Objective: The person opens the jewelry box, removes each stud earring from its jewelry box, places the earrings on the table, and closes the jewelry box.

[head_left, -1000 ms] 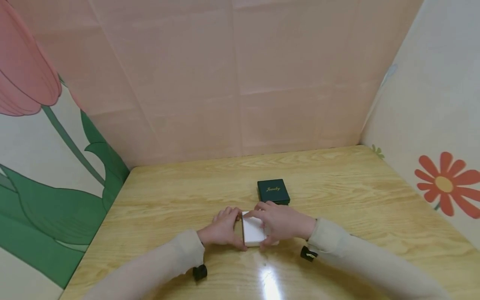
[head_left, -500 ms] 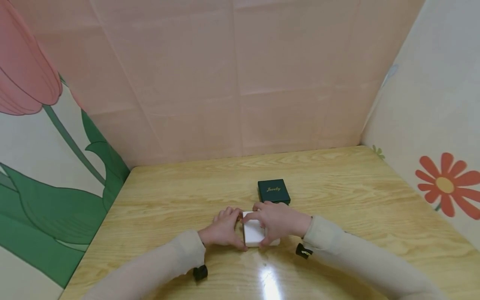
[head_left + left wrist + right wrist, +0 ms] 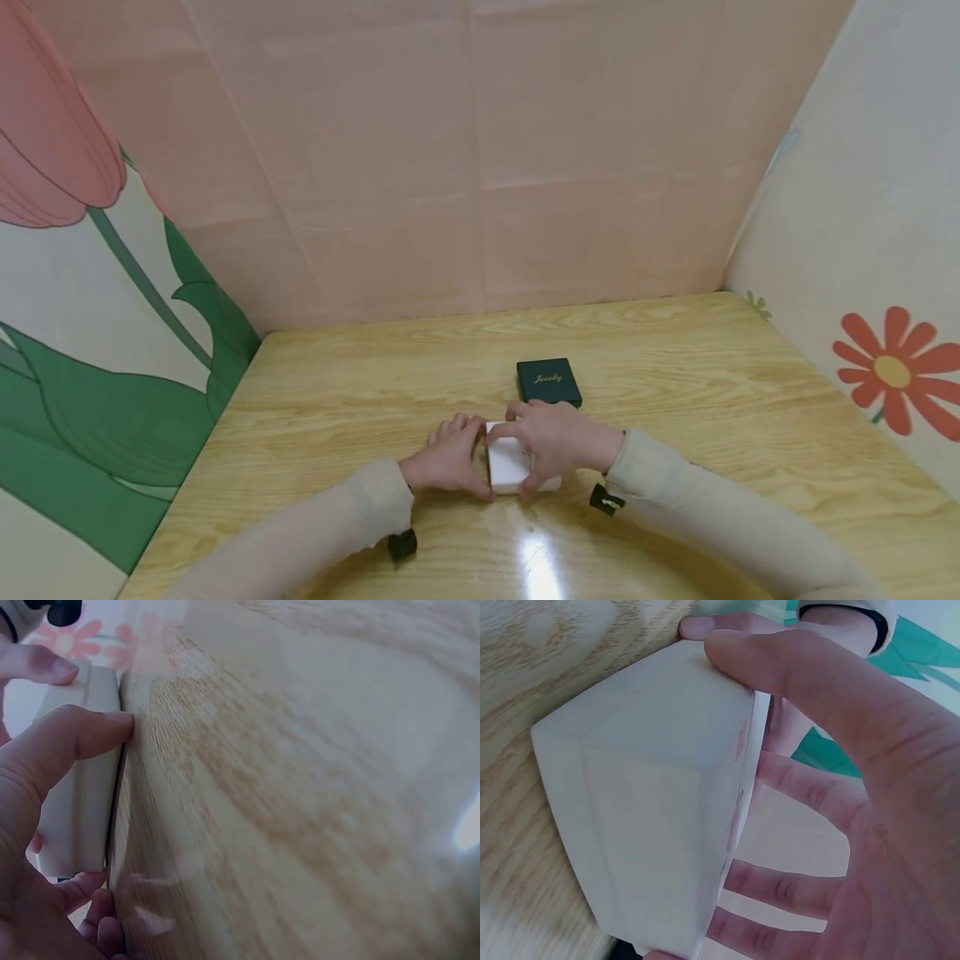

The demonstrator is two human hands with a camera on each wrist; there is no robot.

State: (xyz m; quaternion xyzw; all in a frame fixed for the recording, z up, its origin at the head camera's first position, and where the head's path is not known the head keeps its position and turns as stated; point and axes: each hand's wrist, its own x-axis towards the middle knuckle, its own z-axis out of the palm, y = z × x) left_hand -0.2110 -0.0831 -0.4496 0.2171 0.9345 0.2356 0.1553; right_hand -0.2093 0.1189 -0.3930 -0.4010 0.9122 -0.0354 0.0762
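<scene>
A small white box point(image 3: 508, 468) lies on the wooden table between both hands. Its left end is held by my left hand point(image 3: 450, 458), thumb at the near side and fingers toward the far side. From the right, my right hand point(image 3: 564, 440) spans the box and grips it, the thumb low on the near side and a finger bent over the far edge. Seen from the right wrist, the white box point(image 3: 641, 817) has a seam along its sides and faint red marks on top. In the left wrist view the left thumb presses against the box point(image 3: 91, 802) close to the tabletop.
Just beyond the right hand sits a dark green box point(image 3: 549, 381) with gold lettering reading "Jewelry". The wooden table point(image 3: 337, 383) meets a pink back wall point(image 3: 375, 167). Flower-painted panels stand at both sides.
The right hand and forearm have shifted slightly left over the white box since a second ago. The left hand keeps its place, and the green box has not moved.
</scene>
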